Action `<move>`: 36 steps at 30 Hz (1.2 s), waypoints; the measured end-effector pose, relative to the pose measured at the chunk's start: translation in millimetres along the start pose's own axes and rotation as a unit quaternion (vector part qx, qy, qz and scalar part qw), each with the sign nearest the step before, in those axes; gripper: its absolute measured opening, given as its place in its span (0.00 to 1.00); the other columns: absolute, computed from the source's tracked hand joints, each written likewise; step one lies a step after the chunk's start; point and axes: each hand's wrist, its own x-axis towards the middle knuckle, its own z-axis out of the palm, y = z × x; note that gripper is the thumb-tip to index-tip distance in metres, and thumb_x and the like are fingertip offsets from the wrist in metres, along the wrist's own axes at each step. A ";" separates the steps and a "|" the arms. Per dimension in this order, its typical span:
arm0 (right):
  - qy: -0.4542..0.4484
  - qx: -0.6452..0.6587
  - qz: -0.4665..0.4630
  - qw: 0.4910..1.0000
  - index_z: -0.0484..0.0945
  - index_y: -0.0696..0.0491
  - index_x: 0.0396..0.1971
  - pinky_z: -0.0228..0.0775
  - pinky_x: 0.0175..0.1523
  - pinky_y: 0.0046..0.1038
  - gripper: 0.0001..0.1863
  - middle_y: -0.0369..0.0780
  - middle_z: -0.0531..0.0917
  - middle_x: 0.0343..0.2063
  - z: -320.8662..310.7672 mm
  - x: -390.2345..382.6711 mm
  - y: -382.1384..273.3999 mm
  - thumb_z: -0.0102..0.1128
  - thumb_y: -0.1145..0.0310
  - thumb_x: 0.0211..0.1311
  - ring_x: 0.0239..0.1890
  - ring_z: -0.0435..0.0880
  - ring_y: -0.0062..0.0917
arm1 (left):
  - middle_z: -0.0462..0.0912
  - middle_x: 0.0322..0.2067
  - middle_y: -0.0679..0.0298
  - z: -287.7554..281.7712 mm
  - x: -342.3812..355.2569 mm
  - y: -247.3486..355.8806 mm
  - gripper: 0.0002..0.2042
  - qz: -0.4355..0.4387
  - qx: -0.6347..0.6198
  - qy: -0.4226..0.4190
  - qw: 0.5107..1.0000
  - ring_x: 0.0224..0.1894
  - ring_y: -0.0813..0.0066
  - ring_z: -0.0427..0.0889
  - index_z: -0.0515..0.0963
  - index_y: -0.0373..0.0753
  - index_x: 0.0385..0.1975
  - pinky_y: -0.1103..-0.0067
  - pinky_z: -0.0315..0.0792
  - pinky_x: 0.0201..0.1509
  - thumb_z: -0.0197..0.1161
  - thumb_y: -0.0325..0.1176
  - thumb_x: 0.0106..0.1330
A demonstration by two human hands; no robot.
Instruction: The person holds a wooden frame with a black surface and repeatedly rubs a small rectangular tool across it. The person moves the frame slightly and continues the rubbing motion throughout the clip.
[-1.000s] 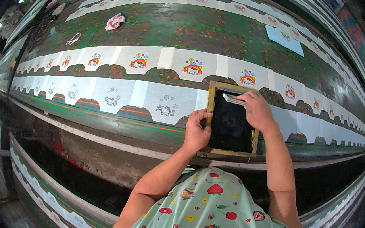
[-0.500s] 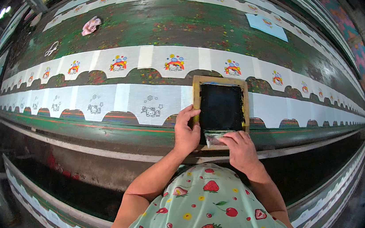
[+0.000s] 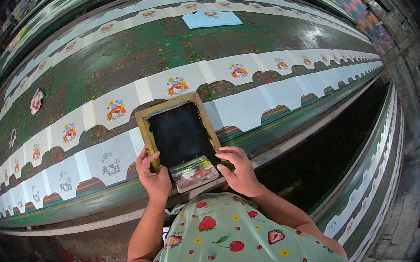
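Change: the right hand (image 3: 239, 171) has left the squeegee (image 3: 194, 171), which now lies loose at the near end of the screen frame (image 3: 178, 140); half a second ago it gripped the blade there. The frame now sits over a blank panel further along the strip.
Left hand (image 3: 153, 175): fingers curled over the frame's left wooden rail, thumb on the outer side, clamping it.
Right hand: fingers bent over the frame's near right corner, thumb spread toward the squeegee, just beside it.
Screen frame: between both hands; pale wooden rectangle, black mesh, flat on the near strip.
Squeegee: between the hands, short flat blade smeared with mixed colours.
Near strip (image 3: 248, 107): white fabric with scalloped lower edge; left of the left hand its panels carry grey outline cartoon prints, right of the right hand they are blank.
Far strip (image 3: 179, 83): beyond the frame, white panels with coloured rainbow cartoon prints.
Table (image 3: 125, 58): long, dark green, paint-speckled.
Blue sheet (image 3: 211, 18): well beyond the hands, pale rectangle with one small print.
Pink rag (image 3: 37, 100): far left, crumpled.
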 end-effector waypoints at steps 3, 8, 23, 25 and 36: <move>-0.011 0.098 0.048 0.994 0.85 0.54 0.62 0.74 0.73 0.46 0.20 0.47 0.84 0.64 -12.5 -10.3 28.2 0.74 0.70 0.74 0.69 0.81 0.45 | 0.76 0.70 0.44 20.9 -7.4 11.2 0.28 0.041 -0.014 0.010 0.999 0.73 0.45 0.77 0.86 0.42 0.53 0.59 0.70 0.78 0.64 0.09 0.53; 0.012 0.071 0.050 0.996 0.86 0.53 0.63 0.71 0.75 0.46 0.20 0.47 0.84 0.65 -64.0 -22.2 75.7 0.74 0.70 0.74 0.70 0.80 0.45 | 0.75 0.71 0.44 94.1 -18.2 37.1 0.28 0.058 -0.042 -0.002 0.997 0.73 0.46 0.76 0.86 0.42 0.53 0.59 0.68 0.79 0.64 0.09 0.53; -0.038 -0.073 -0.107 0.991 0.86 0.53 0.59 0.72 0.74 0.51 0.18 0.45 0.81 0.65 -191.4 -6.4 158.7 0.74 0.71 0.71 0.71 0.79 0.49 | 0.77 0.70 0.43 250.8 -40.3 89.8 0.24 0.006 -0.034 0.010 0.999 0.74 0.44 0.76 0.88 0.41 0.51 0.58 0.70 0.80 0.66 0.10 0.55; -0.089 -0.085 -0.153 0.981 0.87 0.53 0.58 0.72 0.74 0.51 0.19 0.45 0.82 0.65 -193.7 -1.7 149.6 0.74 0.72 0.69 0.71 0.80 0.48 | 0.77 0.71 0.43 250.5 -40.4 91.5 0.23 -0.010 -0.022 0.005 1.000 0.75 0.44 0.76 0.88 0.41 0.51 0.59 0.70 0.80 0.67 0.11 0.56; -0.198 -0.179 -0.245 0.932 0.88 0.54 0.58 0.77 0.67 0.46 0.22 0.42 0.83 0.57 -186.2 41.9 130.7 0.70 0.77 0.61 0.61 0.83 0.42 | 0.77 0.72 0.43 248.0 -40.0 79.7 0.22 -0.062 -0.099 0.005 0.993 0.76 0.47 0.77 0.88 0.40 0.50 0.62 0.70 0.80 0.66 0.13 0.57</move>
